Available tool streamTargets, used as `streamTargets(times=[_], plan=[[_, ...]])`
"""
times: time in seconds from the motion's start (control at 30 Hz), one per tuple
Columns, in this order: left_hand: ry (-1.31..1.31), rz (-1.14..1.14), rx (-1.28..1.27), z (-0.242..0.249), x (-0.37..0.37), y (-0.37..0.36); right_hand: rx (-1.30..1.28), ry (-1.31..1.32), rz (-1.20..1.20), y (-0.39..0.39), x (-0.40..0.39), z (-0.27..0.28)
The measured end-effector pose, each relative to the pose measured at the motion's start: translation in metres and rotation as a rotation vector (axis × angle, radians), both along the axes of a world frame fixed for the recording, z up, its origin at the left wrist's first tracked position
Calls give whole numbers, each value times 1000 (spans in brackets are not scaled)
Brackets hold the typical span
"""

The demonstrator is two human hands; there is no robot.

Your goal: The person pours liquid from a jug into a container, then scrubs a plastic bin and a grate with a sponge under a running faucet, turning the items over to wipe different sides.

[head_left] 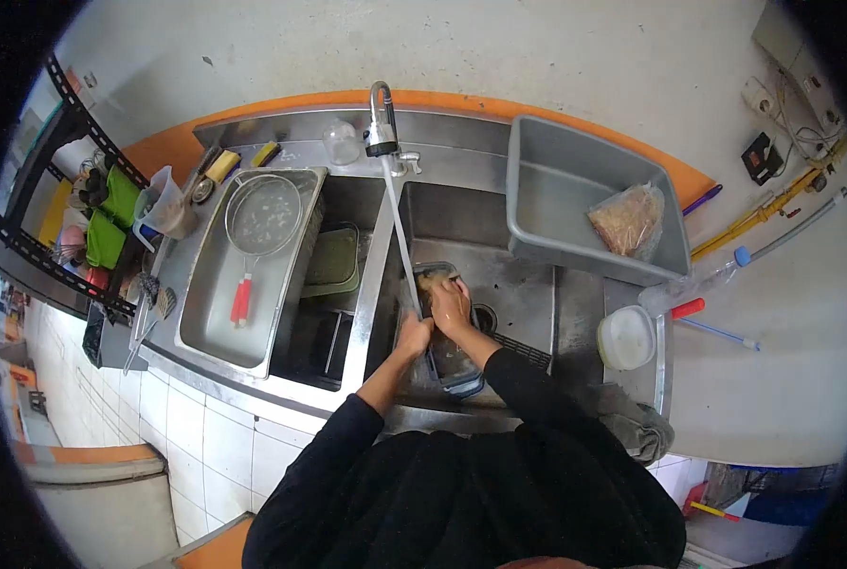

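Observation:
In the right sink basin (523,284), my left hand (415,335) is closed at the near left side of a rectangular see-through container (454,363). My right hand (450,305) reaches into the far end of that container, its fingers bent over a yellowish sponge (430,281). Water runs from the faucet (382,133) in a stream that comes down just beside both hands. The fingertips of my right hand are partly hidden. A dark drain (484,318) shows to the right of the container.
Left of the basin, a steel tray (210,322) holds a strainer with red handles (241,299). At the right stands a grey tub (546,190) with a bagged item (629,221) inside. A white container (626,338) and a grey cloth (637,424) are near the right edge.

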State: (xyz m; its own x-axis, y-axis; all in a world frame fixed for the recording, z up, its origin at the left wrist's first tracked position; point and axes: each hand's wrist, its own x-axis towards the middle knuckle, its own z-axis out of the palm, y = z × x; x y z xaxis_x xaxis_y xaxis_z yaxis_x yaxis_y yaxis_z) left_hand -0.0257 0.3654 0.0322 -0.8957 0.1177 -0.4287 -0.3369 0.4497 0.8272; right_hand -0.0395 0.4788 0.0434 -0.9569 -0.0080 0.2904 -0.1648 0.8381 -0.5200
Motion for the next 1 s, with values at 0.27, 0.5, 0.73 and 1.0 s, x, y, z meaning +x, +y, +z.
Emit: streamTargets(times=[0.27, 0.5, 0.73, 1.0], plan=[[-42, -27, 221, 3, -9, -13, 150, -125, 365, 17, 9, 10], [92, 28, 9, -1, -9, -6, 52, -130, 221, 5, -4, 0], [-1, -46, 21, 4, -9, -7, 107, -258, 161, -1, -15, -12], [-57, 83, 252, -35, -13, -20, 31, -227, 600, 12, -17, -32]])
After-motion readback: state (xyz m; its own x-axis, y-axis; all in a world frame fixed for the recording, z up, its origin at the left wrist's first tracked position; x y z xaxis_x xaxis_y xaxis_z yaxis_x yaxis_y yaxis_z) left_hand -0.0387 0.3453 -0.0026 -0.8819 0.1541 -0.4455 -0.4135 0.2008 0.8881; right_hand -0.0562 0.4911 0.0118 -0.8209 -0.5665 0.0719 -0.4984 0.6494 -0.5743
